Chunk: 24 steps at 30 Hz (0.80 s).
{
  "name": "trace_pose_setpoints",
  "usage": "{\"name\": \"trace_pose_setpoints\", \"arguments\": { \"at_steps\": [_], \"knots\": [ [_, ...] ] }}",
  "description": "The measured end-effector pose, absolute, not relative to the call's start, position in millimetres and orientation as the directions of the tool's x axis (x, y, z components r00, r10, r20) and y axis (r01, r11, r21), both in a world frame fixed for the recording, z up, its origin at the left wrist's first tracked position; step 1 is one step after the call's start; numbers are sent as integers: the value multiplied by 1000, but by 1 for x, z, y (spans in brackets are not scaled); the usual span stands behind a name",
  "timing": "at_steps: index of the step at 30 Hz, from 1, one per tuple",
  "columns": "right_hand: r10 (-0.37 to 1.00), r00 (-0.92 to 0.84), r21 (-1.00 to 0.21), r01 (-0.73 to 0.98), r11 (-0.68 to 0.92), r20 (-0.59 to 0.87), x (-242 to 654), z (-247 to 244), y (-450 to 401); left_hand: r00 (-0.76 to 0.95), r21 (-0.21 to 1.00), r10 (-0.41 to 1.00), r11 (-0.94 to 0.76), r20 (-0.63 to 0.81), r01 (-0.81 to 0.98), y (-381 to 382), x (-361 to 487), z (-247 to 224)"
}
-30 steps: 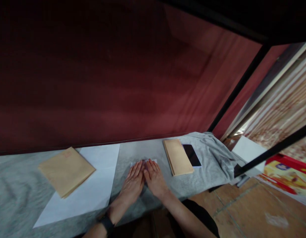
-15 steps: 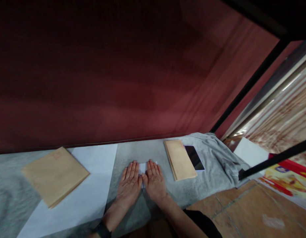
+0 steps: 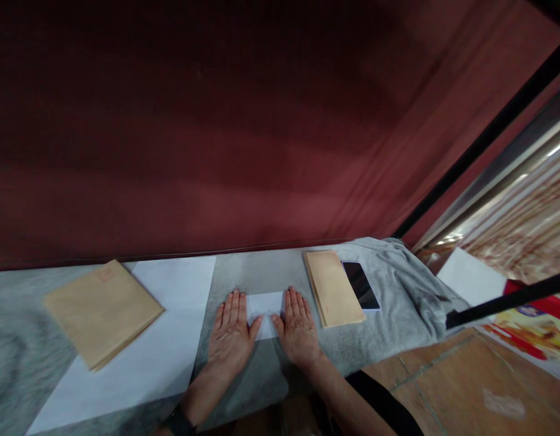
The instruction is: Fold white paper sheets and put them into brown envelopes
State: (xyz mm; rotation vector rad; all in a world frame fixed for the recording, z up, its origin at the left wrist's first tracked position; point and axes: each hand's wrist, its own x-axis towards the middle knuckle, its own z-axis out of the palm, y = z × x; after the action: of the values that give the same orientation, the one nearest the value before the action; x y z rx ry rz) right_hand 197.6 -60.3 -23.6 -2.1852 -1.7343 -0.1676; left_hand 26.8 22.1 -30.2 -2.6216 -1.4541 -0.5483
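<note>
A small white folded-looking sheet of paper [image 3: 266, 306] lies on the grey cloth between my hands. My left hand [image 3: 230, 336] rests flat over its left end, fingers stretched forward and thumb pointing inward. Over the right end lies my right hand [image 3: 300, 330], also flat, its thumb angled toward the other. Both thumbs touch the paper with a gap between them. The palms and fingers cover the sheet's two ends.
Brown envelopes [image 3: 105, 315] lie at the left on a large white sheet [image 3: 171, 357]. To the right are another brown envelope stack [image 3: 334, 289] and a phone [image 3: 360, 284]. Behind stands a dark red panel [image 3: 243, 181]; black bars [image 3: 484, 139] rise at the right.
My hands have slid apart along the paper, left hand leftward and right hand rightward, so more of its middle shows. The camera view has shifted slightly.
</note>
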Motion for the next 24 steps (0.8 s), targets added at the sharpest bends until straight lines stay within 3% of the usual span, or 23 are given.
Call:
{"name": "trace_pose_setpoints", "arguments": {
  "at_steps": [14,24],
  "knots": [
    [907,268,-230,953,-199,325,205,-20,-69,529,90,757,-601,383,794,26,15,-27],
    [968,34,-396,916,70,249,181,-4,-57,746,56,568,-807,347,588,7,28,-26]
  ]
}}
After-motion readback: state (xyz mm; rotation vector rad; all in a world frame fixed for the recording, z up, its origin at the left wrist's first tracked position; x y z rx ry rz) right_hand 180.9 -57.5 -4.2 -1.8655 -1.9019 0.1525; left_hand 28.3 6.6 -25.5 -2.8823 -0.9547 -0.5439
